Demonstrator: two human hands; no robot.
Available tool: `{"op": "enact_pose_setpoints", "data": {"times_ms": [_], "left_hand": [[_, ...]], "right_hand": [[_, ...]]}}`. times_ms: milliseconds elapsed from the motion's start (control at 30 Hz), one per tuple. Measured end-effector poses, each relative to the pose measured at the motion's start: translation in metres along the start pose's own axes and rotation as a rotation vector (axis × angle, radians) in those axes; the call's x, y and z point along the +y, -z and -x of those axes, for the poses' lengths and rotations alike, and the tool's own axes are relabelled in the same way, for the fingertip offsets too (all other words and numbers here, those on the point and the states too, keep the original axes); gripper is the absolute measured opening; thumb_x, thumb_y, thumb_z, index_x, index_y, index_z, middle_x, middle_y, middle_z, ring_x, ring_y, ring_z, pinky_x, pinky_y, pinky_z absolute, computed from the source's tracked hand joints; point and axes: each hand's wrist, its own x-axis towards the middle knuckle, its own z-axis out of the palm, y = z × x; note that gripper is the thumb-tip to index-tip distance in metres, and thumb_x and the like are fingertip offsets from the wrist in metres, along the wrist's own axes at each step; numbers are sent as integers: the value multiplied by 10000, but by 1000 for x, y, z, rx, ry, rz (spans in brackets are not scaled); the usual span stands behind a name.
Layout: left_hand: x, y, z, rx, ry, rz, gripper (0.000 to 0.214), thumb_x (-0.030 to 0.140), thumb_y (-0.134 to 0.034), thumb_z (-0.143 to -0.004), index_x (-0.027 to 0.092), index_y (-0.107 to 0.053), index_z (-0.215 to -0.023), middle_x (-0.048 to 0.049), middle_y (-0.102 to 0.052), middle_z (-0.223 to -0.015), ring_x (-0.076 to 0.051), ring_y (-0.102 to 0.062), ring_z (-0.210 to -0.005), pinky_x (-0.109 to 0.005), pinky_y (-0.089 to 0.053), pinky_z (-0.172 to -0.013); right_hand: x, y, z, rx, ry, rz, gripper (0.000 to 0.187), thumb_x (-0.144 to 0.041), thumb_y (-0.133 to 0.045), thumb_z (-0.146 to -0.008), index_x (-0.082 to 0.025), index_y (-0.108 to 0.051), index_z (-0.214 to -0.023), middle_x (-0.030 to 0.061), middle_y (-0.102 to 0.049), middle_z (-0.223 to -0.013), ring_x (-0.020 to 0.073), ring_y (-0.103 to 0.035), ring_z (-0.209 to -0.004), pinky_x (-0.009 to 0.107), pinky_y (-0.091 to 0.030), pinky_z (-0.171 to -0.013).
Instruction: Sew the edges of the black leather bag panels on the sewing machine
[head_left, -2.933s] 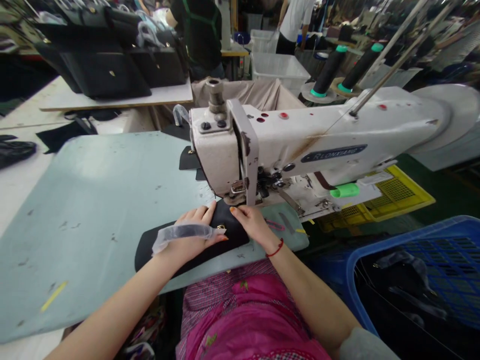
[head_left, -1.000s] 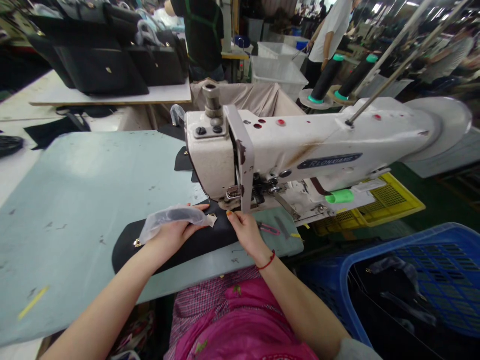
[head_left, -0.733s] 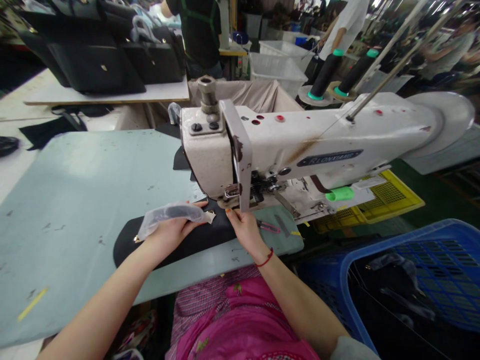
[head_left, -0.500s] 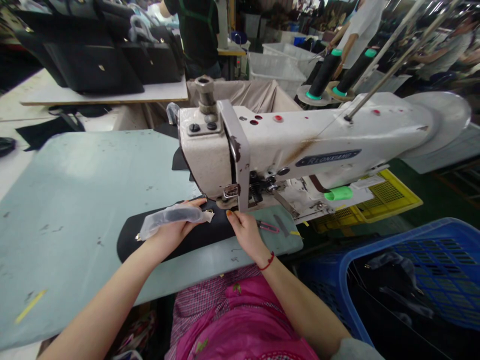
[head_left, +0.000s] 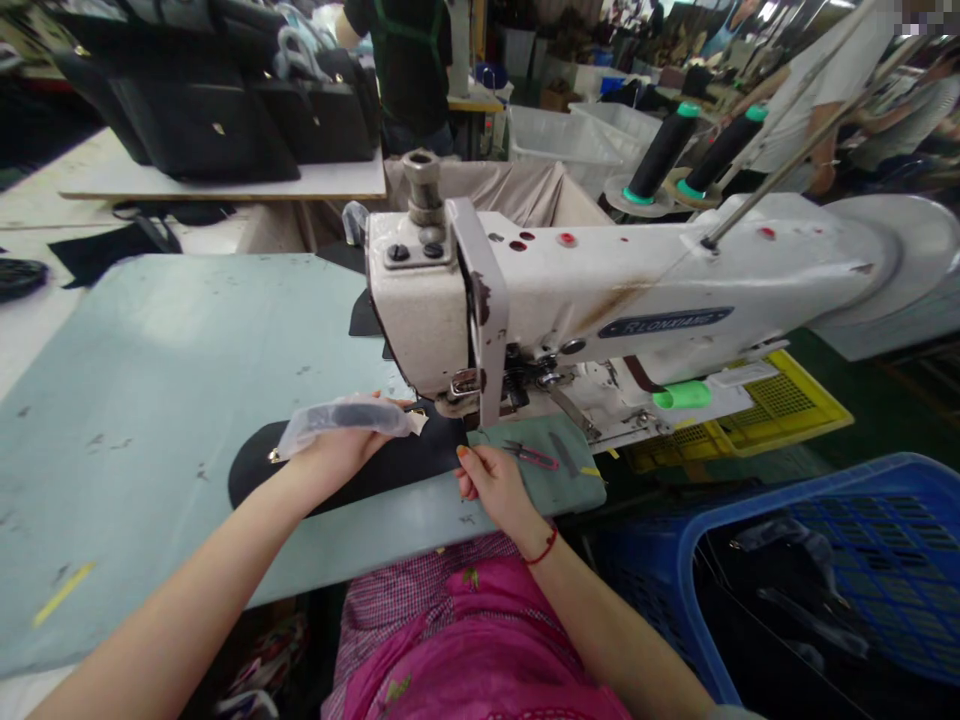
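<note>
A black leather piece with small gold hardware lies on the pale green table, its right end under the sewing machine head. My left hand rests flat on the piece, fingers toward the needle. A plastic-wrapped strap arches over the back of that hand and hides part of its fingers. My right hand is closed, fingers curled on the piece's near right edge, just in front of the presser foot.
Red-handled snips lie on the table right of my right hand. A blue crate with black parts stands at lower right, a yellow crate behind it. Black bags sit on a far table. Other people stand at the back.
My right hand has drawn back from under the machine head toward the table's near edge. The black piece has shifted slightly left with my left hand on it.
</note>
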Motion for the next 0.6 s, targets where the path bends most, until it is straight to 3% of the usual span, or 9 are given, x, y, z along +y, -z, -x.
{"op": "enact_pose_setpoints", "data": {"times_ms": [100, 233, 400, 600], "left_hand": [[-11, -1, -4, -85, 18, -1, 475, 564, -389, -906, 221, -714, -961, -95, -732, -1028, -317, -666, -988, -449, -503, -912], [-29, -9, -11, -101, 79, 20, 549, 624, -397, -882, 176, -686, -1014, -131, -734, -1016, -332, -673, -965, -440, -522, -850], [-42, -12, -21, -139, 101, 51, 540, 640, -394, -876, 192, -663, -1012, -123, -734, -998, -322, -687, -908, -410, -530, -800], [-50, -9, -31, -182, 51, -22, 574, 629, -339, -909, 167, -592, -1137, -116, -723, -986, -293, -678, -901, -359, -511, -784]], "right_hand": [[-5, -3, -5, -1, -60, -94, 488, -603, -530, -848, -153, -590, -668, -27, -532, -493, 72, -450, -423, 192, -365, -449], [-12, -6, -13, 5, -103, -182, 465, -578, -565, -828, -148, -587, -653, -31, -521, -480, 60, -421, -407, 185, -333, -433], [-18, -8, -25, -3, -132, -188, 454, -551, -564, -832, -143, -599, -634, -32, -509, -460, 53, -404, -390, 182, -311, -416], [-24, -10, -32, 56, -100, -173, 435, -528, -581, -827, -139, -614, -634, -18, -544, -480, 57, -429, -386, 180, -324, -397]]}}
